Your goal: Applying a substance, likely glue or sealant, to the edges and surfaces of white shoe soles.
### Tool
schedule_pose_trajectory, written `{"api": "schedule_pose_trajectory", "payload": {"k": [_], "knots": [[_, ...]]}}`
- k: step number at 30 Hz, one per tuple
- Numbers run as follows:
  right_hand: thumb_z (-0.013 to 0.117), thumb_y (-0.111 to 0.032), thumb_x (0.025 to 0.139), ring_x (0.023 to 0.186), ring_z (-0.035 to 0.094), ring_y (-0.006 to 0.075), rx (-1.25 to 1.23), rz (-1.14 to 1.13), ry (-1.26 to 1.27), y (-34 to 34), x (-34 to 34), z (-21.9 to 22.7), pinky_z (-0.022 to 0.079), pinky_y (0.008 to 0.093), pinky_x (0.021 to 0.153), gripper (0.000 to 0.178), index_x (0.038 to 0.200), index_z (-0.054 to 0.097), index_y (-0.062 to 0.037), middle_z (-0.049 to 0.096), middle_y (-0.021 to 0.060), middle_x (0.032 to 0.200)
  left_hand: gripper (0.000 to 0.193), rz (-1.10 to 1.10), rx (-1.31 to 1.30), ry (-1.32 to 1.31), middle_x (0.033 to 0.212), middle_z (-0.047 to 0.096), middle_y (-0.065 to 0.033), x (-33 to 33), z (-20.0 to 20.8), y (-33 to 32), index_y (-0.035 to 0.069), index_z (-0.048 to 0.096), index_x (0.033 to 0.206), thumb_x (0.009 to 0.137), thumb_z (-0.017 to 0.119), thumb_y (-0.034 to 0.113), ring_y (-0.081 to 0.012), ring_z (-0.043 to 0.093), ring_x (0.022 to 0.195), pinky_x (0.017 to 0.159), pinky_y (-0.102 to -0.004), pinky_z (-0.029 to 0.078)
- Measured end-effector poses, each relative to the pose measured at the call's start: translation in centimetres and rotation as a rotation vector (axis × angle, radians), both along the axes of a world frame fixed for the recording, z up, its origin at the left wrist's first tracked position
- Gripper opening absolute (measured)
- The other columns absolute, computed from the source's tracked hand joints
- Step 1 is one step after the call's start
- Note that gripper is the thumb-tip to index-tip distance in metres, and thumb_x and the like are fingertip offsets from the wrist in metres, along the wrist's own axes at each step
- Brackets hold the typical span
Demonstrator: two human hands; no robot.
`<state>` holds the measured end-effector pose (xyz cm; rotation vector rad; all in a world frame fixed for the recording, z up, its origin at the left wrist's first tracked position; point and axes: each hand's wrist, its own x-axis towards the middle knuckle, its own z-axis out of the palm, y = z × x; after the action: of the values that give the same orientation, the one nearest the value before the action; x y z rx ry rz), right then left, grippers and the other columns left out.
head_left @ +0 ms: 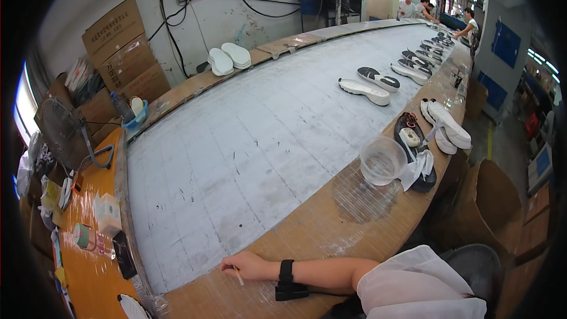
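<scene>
My right hand (245,266) rests over the wooden near edge (207,295) of a long pale conveyor table. Its fingers are closed on a thin pale stick (238,276), tan at the upper end, that points down toward the edge. A black strap (286,272) with a small black box circles that wrist, and the sleeve above is white. My left hand is out of sight. Nearest on the ledge stands a clear plastic tub (383,160), beside a dark shoe sole (420,177) with a white cloth (418,169) and a small brush-like tool lying on it.
White soles (450,125) lie on the ledge to the right. Black and white soles (378,79) run in a line up the belt (236,159). More white soles (229,58) sit on the far ledge. Left are a fan (62,133) and a bottle (88,237). People work at the far end.
</scene>
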<state>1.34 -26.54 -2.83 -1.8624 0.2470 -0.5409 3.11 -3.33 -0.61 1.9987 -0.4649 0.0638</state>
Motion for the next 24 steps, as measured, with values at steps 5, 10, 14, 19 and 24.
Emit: {"api": "schedule_pose_trajectory", "payload": {"k": [5, 10, 14, 19, 24], "knots": [[0.054, -0.019, 0.082, 0.076, 0.059, 0.0251, 0.026, 0.021, 0.032, -0.13, 0.18, -0.07, 0.045, 0.0318, 0.067, 0.019, 0.094, 0.055, -0.0043, 0.061, 0.0121, 0.082, 0.023, 0.003, -0.039, 0.019, 0.093, 0.061, -0.0157, 0.31, -0.5, 0.19, -0.005, 0.059, 0.097, 0.084, 0.057, 0.013, -0.0246, 0.057, 0.085, 0.078, -0.0319, 0.045], [0.054, -0.019, 0.082, 0.077, 0.06, 0.0251, -0.002, 0.019, 0.041, -0.11, 0.12, -0.11, 0.046, 0.032, 0.067, 0.02, 0.095, 0.056, -0.0044, 0.062, 0.0123, 0.084, 0.022, 0.014, -0.01, 0.015, 0.092, 0.061, -0.0156, 0.06, -0.05, 0.11, -0.005, 0.059, 0.096, 0.084, 0.057, 0.014, -0.0249, 0.057, 0.084, 0.078, -0.0323, 0.045], [0.054, -0.019, 0.082, 0.077, 0.06, 0.0254, 0.015, 0.022, 0.048, -0.15, -0.08, 0.25, 0.046, 0.0323, 0.068, 0.02, 0.095, 0.056, -0.0045, 0.062, 0.0123, 0.084, 0.022, 0.01, -0.018, 0.004, 0.092, 0.061, -0.0161, -0.01, -0.09, 0.08, -0.005, 0.059, 0.096, 0.083, 0.057, 0.013, -0.0259, 0.057, 0.085, 0.078, -0.0328, 0.044], [0.054, -0.019, 0.082, 0.078, 0.06, 0.0259, -0.014, 0.017, 0.044, 0.03, 0.05, -0.09, 0.046, 0.0324, 0.068, 0.019, 0.095, 0.056, -0.0046, 0.062, 0.0125, 0.084, 0.023, 0.011, 0.014, 0.008, 0.093, 0.061, -0.0169, -0.2, 0.03, 0.21, -0.005, 0.059, 0.096, 0.084, 0.056, 0.014, -0.0268, 0.056, 0.087, 0.08, -0.0333, 0.044], [0.054, -0.019, 0.082, 0.079, 0.059, 0.0261, -0.006, 0.027, 0.033, -0.11, -0.13, -0.04, 0.046, 0.0323, 0.068, 0.02, 0.095, 0.056, -0.0046, 0.062, 0.0126, 0.084, 0.023, -0.006, 0.02, -0.013, 0.094, 0.06, -0.0174, -0.27, 0.08, 0.1, -0.005, 0.058, 0.097, 0.084, 0.055, 0.014, -0.0272, 0.055, 0.088, 0.08, -0.0332, 0.043]]}}
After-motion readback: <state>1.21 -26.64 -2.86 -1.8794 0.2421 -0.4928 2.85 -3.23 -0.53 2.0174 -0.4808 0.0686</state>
